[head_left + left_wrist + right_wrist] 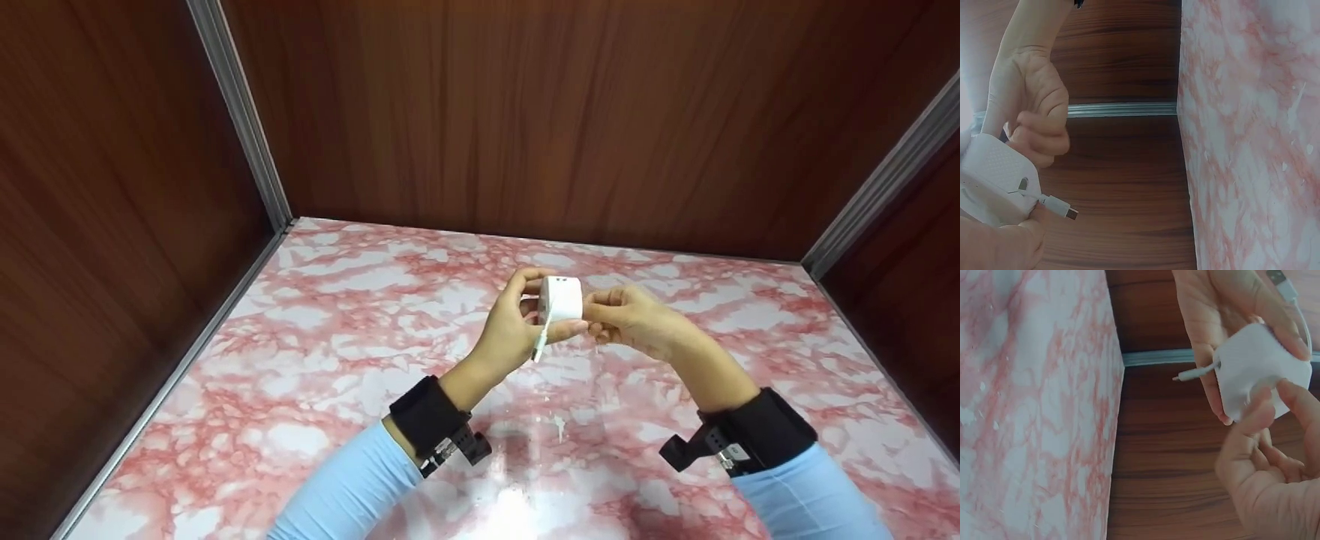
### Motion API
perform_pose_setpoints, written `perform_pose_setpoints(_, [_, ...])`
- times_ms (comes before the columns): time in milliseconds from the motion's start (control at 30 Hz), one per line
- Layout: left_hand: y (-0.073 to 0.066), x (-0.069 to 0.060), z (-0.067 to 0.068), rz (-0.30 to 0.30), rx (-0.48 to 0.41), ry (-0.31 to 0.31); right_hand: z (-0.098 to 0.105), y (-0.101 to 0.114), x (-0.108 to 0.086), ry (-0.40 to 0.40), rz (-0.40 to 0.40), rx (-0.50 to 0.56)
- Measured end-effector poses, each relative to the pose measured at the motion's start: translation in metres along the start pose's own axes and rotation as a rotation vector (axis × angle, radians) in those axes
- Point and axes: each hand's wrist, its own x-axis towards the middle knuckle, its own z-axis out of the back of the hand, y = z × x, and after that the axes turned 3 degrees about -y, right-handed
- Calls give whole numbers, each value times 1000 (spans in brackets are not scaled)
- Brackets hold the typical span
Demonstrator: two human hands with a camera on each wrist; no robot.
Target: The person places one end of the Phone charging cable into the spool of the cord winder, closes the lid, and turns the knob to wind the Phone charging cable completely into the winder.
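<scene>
My left hand (510, 326) holds a small white cable winder (568, 301), a rounded box, between thumb and fingers above the table. A short white cable with a plug (1061, 207) sticks out of a slot in its side. In the right wrist view, a second cable end with a USB plug (1282, 284) hangs out on the opposite side. My right hand (637, 322) is at the winder's right face. Thumb and forefinger pinch a small round knob (1264, 387) there, partly hidden by the fingertips.
Below the hands lies a table (300, 442) with a red and white marbled top. Dark wood-grain panels (480, 112) wall it at the back and both sides, with metal strips (244, 112) at the corners. Each wrist wears a black strap with a camera mount.
</scene>
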Motion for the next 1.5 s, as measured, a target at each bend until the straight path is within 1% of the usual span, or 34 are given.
perform_pose_setpoints(33, [0,0,0,2,2,0,0,0,0,12,-5,-16])
perform_pose_setpoints(100, [1,0,0,5,17,-7,1,-1,1,25,24,-28])
perform_pose_setpoints(133, [1,0,0,7,27,-9,0,-2,1,15,54,-38])
perform_pose_setpoints(200, [2,0,0,15,39,-16,-1,-6,3,-22,160,-56])
perform_pose_setpoints(267, [1,0,0,19,46,-22,-4,-11,5,-82,329,-99])
perform_pose_setpoints(300, [1,0,0,21,44,-22,-6,-14,6,-119,429,-143])
perform_pose_setpoints(367, [2,1,0,22,40,-23,-8,-20,9,-185,648,-257])
perform_pose_setpoints(433, [2,2,0,24,27,-27,-9,-24,12,-246,847,-393])
perform_pose_setpoints(500, [4,2,-1,27,9,-28,-8,-28,15,-291,985,-500])
perform_pose_setpoints(533, [4,2,0,31,3,-30,-8,-29,16,-304,1028,-536])
perform_pose_setpoints(567, [5,2,0,36,-3,-31,-8,-30,17,-306,1045,-556])
perform_pose_setpoints(600, [6,2,0,40,-5,-33,-8,-30,17,-297,1024,-545])
perform_pose_setpoints(633, [6,2,0,42,-4,-34,-8,-30,17,-279,978,-522])
perform_pose_setpoints(667, [6,1,0,47,-2,-35,-7,-29,16,-251,912,-493])
perform_pose_setpoints(733, [7,1,1,56,2,-38,-5,-27,13,-174,734,-402])
perform_pose_setpoints(800, [7,1,2,59,9,-42,-4,-23,10,-92,529,-264])
perform_pose_setpoints(833, [7,1,2,58,13,-42,-3,-21,9,-60,440,-199])
perform_pose_setpoints(900, [7,0,2,53,15,-39,-3,-17,7,-17,309,-77])
perform_pose_setpoints(933, [6,0,2,50,18,-37,-3,-16,6,-3,258,-20])
perform_pose_setpoints(1000, [6,0,2,45,25,-30,-4,-13,5,2,185,55])
perform_pose_setpoints(1067, [6,-1,2,45,27,-24,-4,-11,4,-5,133,76])
perform_pose_setpoints(1167, [5,-1,2,45,30,-20,-5,-8,3,-11,42,51])
perform_pose_setpoints(1267, [6,-1,2,45,30,-24,-5,-6,3,-9,-16,10])
perform_pose_setpoints(1333, [6,-1,3,45,28,-28,-5,-7,4,-9,-3,-8])
perform_pose_setpoints(1367, [6,-1,3,43,27,-30,-5,-9,5,-18,26,-22])
perform_pose_setpoints(1400, [6,-1,3,39,27,-30,-5,-10,6,-33,74,-47])
perform_pose_setpoints(1500, [6,-1,4,7,14,-24,-7,-16,9,-108,288,-164])
